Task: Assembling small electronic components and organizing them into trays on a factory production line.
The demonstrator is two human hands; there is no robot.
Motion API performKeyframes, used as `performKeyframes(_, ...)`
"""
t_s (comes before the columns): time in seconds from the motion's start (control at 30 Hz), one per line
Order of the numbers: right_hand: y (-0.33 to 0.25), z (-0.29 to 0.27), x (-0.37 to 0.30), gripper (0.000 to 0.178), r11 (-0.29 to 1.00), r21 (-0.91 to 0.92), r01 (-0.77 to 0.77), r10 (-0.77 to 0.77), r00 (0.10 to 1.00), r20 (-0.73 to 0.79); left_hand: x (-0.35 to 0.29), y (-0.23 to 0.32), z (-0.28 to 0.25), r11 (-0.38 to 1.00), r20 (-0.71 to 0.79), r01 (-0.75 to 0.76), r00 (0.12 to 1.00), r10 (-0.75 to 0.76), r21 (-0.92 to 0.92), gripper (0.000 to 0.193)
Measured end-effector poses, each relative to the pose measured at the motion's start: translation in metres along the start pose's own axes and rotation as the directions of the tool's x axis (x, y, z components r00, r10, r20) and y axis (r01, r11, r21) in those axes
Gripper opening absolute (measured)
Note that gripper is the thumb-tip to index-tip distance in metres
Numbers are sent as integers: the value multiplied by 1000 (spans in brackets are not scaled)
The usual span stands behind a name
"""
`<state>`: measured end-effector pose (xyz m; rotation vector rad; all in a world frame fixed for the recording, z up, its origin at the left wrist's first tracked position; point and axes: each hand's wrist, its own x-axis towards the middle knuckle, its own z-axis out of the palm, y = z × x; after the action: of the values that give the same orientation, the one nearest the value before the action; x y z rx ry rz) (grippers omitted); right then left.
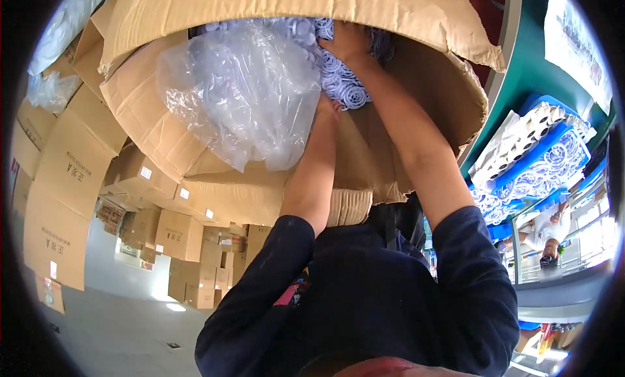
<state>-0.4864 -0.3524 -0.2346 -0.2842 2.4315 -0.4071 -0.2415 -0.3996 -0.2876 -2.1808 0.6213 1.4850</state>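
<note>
Head view, looking steeply down and back along the person's own body: both bare forearms run from dark sleeves up into a big open cardboard box (416, 71). The box sits right against the person, flaps splayed outward, so the arms can go in past the elbow.

Right hand (348, 42) lies deep in the box on a heap of pale blue-white ring-shaped plastic parts (342, 84). Fingers curl down into the heap, closed loosely over some rings; the fingertips are buried, so how many rings it holds is not clear. Left hand (327, 107) is mostly hidden behind the clear plastic liner bag (254, 91); only the wrist and heel of the hand show, so open or closed cannot be told. It sits against the bag's edge, seemingly pushing the liner aside to keep the rings exposed. The bag bulges out over the box's left wall, crumpled and hanging loose.

The rings are inside the box, within the liner, under and just beside the right hand.

Around: stacked brown cartons (65, 182) on the left, more cartons (189, 253) farther off on a grey floor. On the right, blue trays (553, 162) filled with similar white rings sit along a green-framed bench. Another person (550, 237) is seated far right, well apart.
</note>
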Motion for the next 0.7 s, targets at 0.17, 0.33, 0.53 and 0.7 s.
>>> performKeyframes(0.17, 17, 0, 6, 96, 997, -19, 70, -70, 997, -34, 33, -14, 20, 904, -340, -50, 917, 210, 424, 78)
performKeyframes(0.33, 31, 8, -3, 96, 968, 188, 167, -154, 984, -84, 48, 41, 33, 991, -343, -116, 935, 89, -59, 93)
performKeyframes(0.53, 58, 18, -71, 105, 983, 161, -90, 47, 966, 255, -69, 48, 59, 985, -84, -3, 996, -12, -173, 85)
performKeyframes(0.7, 103, 6, -70, 97, 977, 136, -162, 159, 987, 30, -95, -8, 80, 972, 118, -64, 989, 92, -227, 86)
